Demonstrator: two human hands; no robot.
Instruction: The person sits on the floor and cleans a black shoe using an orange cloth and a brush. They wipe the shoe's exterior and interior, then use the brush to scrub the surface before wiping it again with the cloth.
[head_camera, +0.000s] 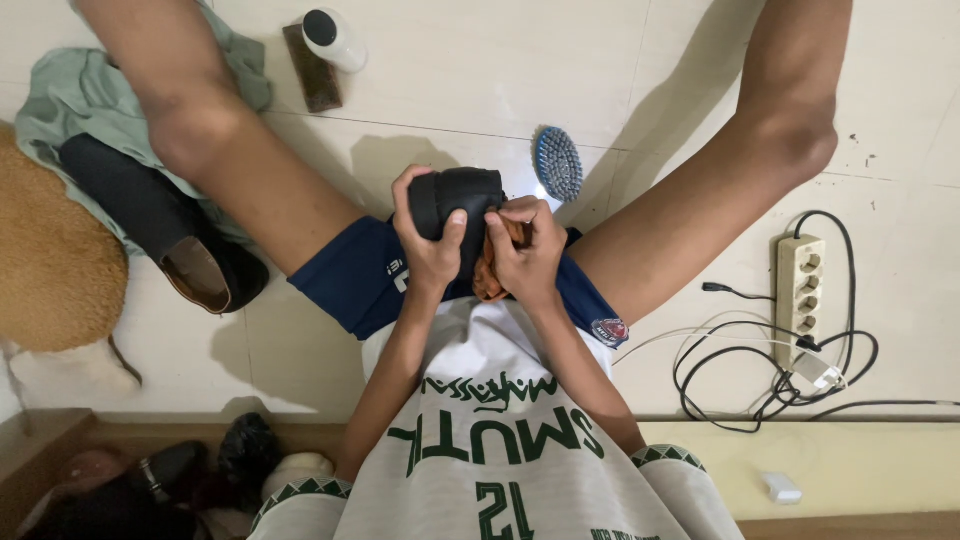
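Observation:
I sit on the tiled floor with my legs spread, both hands together over my lap. My left hand (428, 245) grips a black shoe (462, 196) from the side, thumb across its upper. Pressed against that shoe, my right hand (528, 250) is closed on a crumpled orange-brown cloth (490, 280). Most of the cloth is hidden under the fingers and hangs down over my dark blue shorts (355, 280).
A second black shoe (170, 235) lies on a green cloth (75, 95) by my left leg. A blue brush (558, 163), a white bottle (333, 38) and a brown block (312, 68) sit ahead. A power strip (800, 290) with cables lies to the right, a tan furry rug (50, 250) to the left.

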